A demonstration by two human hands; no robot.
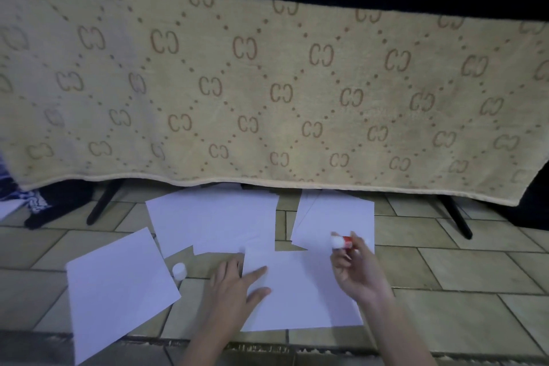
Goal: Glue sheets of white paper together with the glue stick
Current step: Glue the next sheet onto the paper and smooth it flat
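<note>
On a tiled floor, the left hand presses flat-fingered on a white sheet while the right hand pinches the uncapped glue stick above that sheet's far-right corner.

The left hand lies flat with its fingers straight and spread, pointing toward 1 o'clock. Its arm comes up from 6 o'clock. The right hand is lifted, fingers curled, pinching something small at its fingertips. Its arm runs down toward 5 o'clock. The two hands are near each other, not touching.
</note>
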